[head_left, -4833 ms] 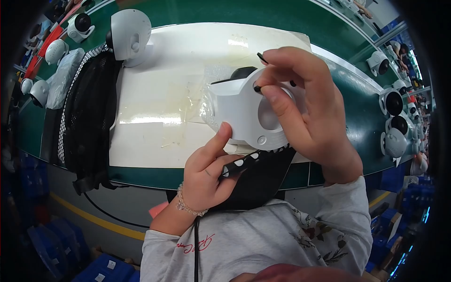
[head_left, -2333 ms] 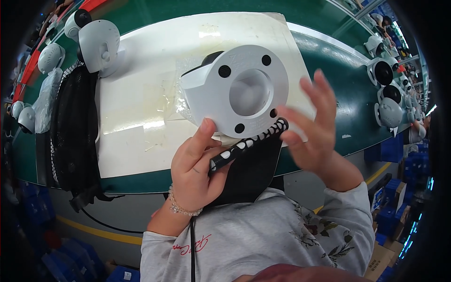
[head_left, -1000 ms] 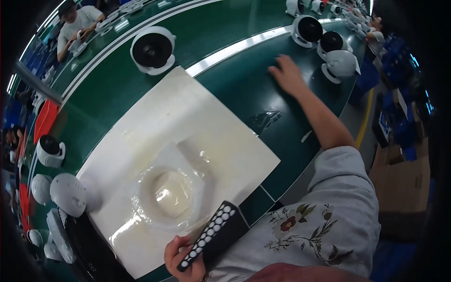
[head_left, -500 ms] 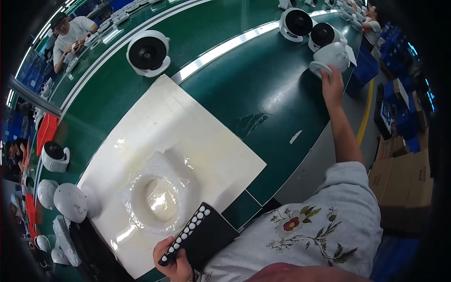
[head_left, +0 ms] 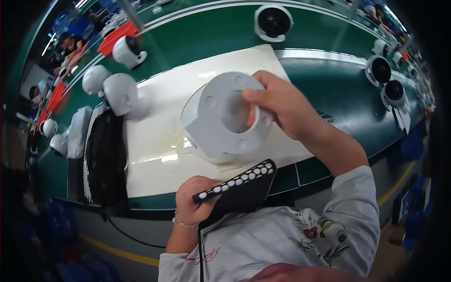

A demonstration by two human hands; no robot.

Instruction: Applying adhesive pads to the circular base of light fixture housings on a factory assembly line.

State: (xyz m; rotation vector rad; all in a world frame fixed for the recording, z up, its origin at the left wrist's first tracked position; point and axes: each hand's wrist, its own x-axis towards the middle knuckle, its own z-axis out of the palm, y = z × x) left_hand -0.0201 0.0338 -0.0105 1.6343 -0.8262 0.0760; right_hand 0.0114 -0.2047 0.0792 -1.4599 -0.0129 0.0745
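White camera units (head_left: 121, 91) crowd the tabletop's (head_left: 329, 89) left and far edges, while the white mat (head_left: 159, 155) lies mostly open.

White camera housing (head_left: 225, 117) — right hand (head_left: 282, 105)

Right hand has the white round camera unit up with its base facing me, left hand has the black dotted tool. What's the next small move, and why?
Probably bring the black tool in the left hand up to the camera unit. The right hand holds the unit above the white mat, base toward the head camera, thumb in the centre hole. The tool's dotted edge sits just below the base, apart from it.
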